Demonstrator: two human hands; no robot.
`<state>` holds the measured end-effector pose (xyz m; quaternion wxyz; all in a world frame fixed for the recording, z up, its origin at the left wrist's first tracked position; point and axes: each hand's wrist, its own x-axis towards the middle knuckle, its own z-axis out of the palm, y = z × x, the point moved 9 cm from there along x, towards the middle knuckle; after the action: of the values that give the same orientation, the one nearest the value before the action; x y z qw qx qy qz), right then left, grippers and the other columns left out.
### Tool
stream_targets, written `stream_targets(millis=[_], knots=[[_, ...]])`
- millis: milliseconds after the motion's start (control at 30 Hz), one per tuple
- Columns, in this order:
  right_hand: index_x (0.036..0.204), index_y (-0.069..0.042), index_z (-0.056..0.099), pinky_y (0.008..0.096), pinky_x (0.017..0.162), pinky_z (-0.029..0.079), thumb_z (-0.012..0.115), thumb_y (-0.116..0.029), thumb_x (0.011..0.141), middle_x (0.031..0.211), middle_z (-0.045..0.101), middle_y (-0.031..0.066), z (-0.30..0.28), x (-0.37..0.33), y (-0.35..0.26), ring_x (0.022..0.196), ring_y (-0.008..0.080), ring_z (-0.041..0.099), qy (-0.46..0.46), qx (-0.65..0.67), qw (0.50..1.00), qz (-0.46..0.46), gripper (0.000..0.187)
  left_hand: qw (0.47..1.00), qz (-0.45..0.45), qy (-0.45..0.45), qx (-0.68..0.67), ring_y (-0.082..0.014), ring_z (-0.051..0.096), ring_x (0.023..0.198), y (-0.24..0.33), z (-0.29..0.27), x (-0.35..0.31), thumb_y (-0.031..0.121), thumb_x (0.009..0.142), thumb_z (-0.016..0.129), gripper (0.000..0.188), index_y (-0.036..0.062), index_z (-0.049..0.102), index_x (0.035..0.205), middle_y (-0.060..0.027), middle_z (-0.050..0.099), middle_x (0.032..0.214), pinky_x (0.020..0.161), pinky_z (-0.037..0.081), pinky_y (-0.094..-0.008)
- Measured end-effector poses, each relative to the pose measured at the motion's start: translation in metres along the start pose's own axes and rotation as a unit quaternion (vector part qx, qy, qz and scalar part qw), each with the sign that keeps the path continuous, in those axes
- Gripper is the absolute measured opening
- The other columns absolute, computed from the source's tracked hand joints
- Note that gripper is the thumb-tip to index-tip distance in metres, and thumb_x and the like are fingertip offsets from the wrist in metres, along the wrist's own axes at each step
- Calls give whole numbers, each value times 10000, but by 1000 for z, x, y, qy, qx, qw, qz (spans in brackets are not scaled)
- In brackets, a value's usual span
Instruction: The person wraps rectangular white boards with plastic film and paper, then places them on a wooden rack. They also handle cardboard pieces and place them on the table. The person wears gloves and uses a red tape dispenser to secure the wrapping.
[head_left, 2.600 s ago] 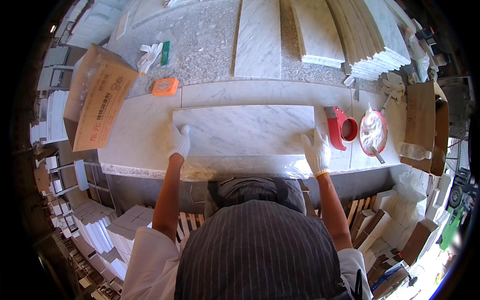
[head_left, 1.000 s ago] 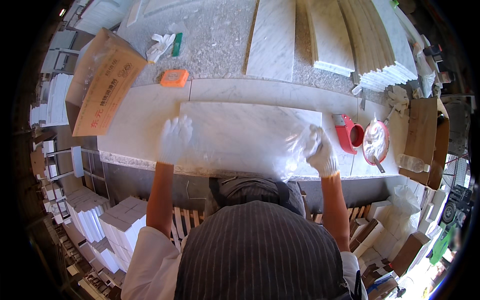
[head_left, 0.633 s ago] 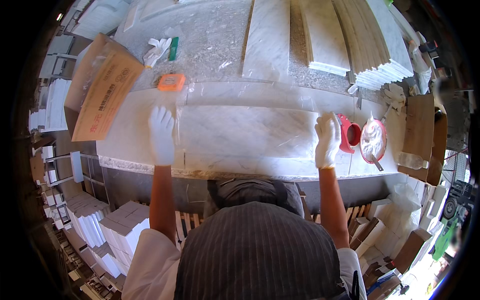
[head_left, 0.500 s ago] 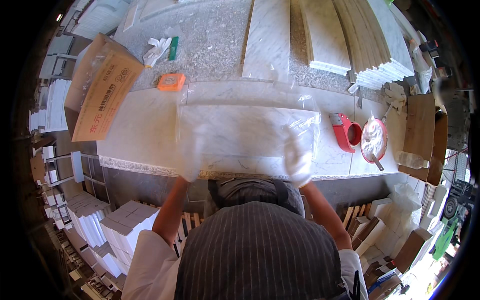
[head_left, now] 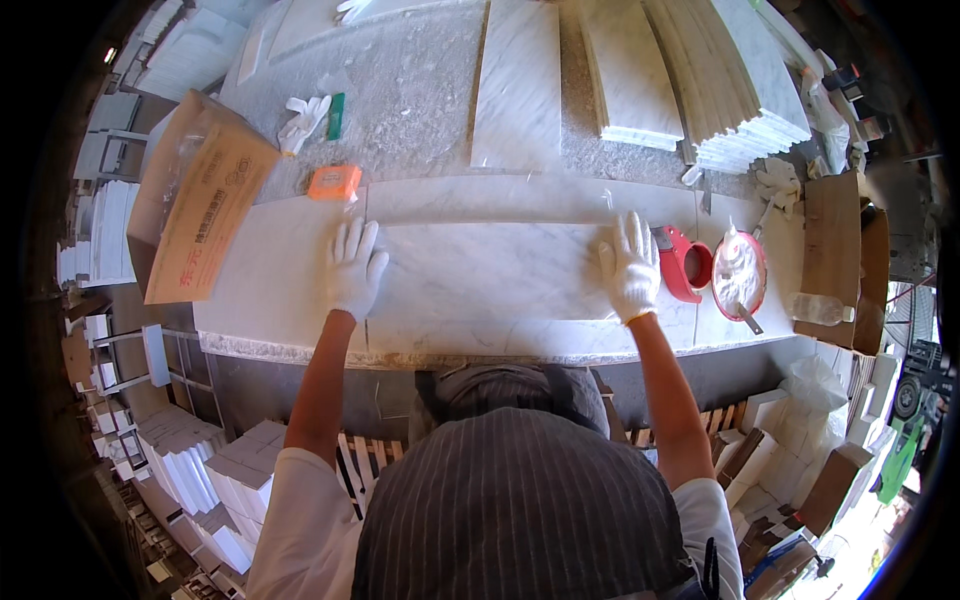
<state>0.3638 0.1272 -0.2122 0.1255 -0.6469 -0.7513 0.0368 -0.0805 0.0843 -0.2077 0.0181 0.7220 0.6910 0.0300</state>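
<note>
A long white marble slab (head_left: 495, 270) lies flat across the near part of the table, with faint glints that may be clear plastic film about its edges. At the slab's left end rests my left hand (head_left: 355, 268), in a white glove, its fingers stretched out and spread. My right hand (head_left: 632, 265), gloved the same way, lies flat on the right end with its fingers extended. Neither holds anything. Just right of my right hand sits a red tape dispenser (head_left: 676, 283). Beside that is a red bowl of white paste (head_left: 738, 272) with a metal scraper in it.
An open cardboard box (head_left: 205, 210) stands at left, near an orange box (head_left: 335, 183), a white glove (head_left: 303, 122) and a green piece (head_left: 336, 115). Stacked marble slabs (head_left: 735, 90) fill the far right. At right are a plastic bottle (head_left: 820, 309) and another cardboard box (head_left: 832, 240).
My blurred hands have moved from the slab's near edge outward to its two ends, now spread flat. The clear film that stood loose over the slab no longer shows plainly.
</note>
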Motion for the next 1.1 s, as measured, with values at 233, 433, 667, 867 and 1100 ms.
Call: stream_targets(millis=[233, 433, 667, 867, 1100], knots=[[1350, -115, 548, 489, 1116, 325, 584, -378, 908, 1427, 503, 121, -11, -12, -113, 1318, 351, 452, -76, 109, 970, -203, 516, 1000, -13, 6, 5, -384, 279, 1424, -6, 7, -4, 386, 990, 451, 560, 126, 395, 1482, -144, 356, 1540, 1168, 186, -509], [1404, -103, 501, 513, 1102, 332, 571, -404, 898, 1470, 462, 143, 3, 13, -26, 1328, 388, 432, -25, -9, 998, -59, 593, 997, 36, 61, 24, -363, 376, 1351, 36, -28, 10, 314, 894, 576, 549, 94, 490, 1389, -152, 457, 1442, 1154, 231, -510], [1441, -97, 452, 485, 1077, 361, 516, -383, 947, 1452, 474, 148, 1, 11, -6, 1319, 367, 441, -15, 108, 994, 32, 574, 977, 205, 12, -54, -341, 421, 1331, 167, -19, 14, 382, 915, 575, 500, 161, 538, 1362, -112, 499, 1417, 1138, 248, -541], [1422, -116, 475, 480, 1024, 402, 525, -379, 948, 1394, 524, 123, 1, 14, -7, 1277, 340, 474, -9, 122, 992, 30, 544, 981, 172, 85, -33, -305, 510, 1230, 139, -10, 65, 402, 943, 530, 415, 128, 617, 1244, -91, 614, 1265, 1051, 346, -488], [1412, -113, 483, 500, 1047, 386, 534, -392, 932, 1395, 513, 159, -1, 15, -6, 1274, 361, 478, -19, 112, 993, 35, 557, 965, 247, 73, -52, -279, 590, 1062, 236, -33, 138, 371, 920, 581, 326, 117, 666, 1105, -68, 668, 1081, 960, 421, -454]])
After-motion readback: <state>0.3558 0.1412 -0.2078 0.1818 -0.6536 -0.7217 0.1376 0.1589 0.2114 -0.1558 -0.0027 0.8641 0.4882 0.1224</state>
